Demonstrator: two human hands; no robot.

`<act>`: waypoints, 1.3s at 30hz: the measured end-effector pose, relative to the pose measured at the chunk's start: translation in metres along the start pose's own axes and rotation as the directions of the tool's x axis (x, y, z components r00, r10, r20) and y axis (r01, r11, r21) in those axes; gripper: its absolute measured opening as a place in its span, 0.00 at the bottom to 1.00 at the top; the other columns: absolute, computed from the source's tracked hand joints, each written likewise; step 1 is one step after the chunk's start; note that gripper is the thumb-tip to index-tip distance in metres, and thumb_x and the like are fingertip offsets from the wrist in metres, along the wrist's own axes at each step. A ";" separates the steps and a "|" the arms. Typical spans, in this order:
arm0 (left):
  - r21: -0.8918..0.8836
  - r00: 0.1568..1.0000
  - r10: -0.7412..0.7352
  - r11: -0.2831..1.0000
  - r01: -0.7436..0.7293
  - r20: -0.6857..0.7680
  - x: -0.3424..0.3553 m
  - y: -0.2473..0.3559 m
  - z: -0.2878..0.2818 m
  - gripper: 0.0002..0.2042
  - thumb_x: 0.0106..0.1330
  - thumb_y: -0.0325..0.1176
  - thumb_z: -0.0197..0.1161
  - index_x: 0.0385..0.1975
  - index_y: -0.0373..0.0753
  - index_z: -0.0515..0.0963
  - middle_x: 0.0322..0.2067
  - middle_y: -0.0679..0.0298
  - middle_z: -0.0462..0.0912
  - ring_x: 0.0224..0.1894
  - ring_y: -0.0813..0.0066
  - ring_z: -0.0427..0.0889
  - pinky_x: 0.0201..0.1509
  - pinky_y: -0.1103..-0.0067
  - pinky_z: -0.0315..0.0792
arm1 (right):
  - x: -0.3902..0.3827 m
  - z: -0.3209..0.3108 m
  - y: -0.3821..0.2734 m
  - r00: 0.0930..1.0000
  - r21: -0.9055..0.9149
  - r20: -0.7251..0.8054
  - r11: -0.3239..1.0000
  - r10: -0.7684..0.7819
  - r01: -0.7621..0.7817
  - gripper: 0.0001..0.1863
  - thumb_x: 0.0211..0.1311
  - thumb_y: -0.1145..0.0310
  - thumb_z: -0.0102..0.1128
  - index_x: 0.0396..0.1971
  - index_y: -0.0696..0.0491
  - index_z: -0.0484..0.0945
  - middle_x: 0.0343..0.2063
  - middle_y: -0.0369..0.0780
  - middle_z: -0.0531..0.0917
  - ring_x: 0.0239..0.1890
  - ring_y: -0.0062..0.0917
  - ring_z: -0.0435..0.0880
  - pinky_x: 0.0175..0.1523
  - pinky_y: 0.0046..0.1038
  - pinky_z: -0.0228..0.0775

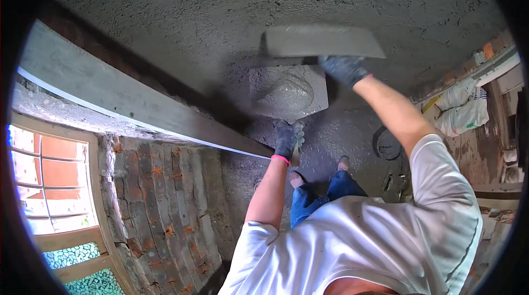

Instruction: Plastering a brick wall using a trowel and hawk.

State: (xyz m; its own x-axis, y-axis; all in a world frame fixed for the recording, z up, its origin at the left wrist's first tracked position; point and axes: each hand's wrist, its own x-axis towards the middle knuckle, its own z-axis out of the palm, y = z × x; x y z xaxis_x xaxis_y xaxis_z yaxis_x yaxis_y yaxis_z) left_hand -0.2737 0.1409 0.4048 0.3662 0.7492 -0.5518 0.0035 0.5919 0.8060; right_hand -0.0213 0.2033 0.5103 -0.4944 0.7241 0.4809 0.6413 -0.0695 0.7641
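Note:
My left hand [286, 142], in a dark glove, is closed under a square mortar hawk [319, 81] and holds it up. A rounded heap of wet grey mortar [286, 94] lies on the hawk. Past it, my right hand [344, 70], gloved too, grips a long flat plastering trowel [322, 41], whose blade is a little blurred. The blade is at the grey plastered wall [231, 8]; whether it touches, I cannot tell. My fingers hide the trowel's handle, and the hawk's handle is mostly hidden. Something lumpy and grey shows beside my left hand.
A long straight board [127, 94] slants along the left, beside a bare brick wall [165, 201] and a barred window [52, 179]. White sacks [463, 110] are at the right. A dark ring-shaped thing [387, 143] lies on the wet-looking floor [358, 135] near my feet.

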 end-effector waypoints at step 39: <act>0.091 0.986 0.039 0.996 -0.025 -0.163 -0.051 -0.053 0.071 0.10 0.53 0.34 0.64 0.18 0.40 0.71 0.10 0.65 0.70 0.08 0.73 0.67 0.10 0.76 0.59 | -0.026 0.008 0.043 0.774 0.676 0.633 0.491 -0.002 -0.551 0.18 0.43 0.59 0.54 0.26 0.60 0.78 0.27 0.52 0.80 0.35 0.46 0.79 0.41 0.43 0.70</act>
State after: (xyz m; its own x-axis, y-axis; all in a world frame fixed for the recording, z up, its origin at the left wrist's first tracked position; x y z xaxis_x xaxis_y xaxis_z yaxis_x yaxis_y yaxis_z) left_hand -0.2271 0.0498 0.4052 0.2097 0.8103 -0.5473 0.0793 0.5438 0.8355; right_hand 0.0243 0.1873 0.5272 -0.0131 0.9950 0.0985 0.9831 0.0308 -0.1803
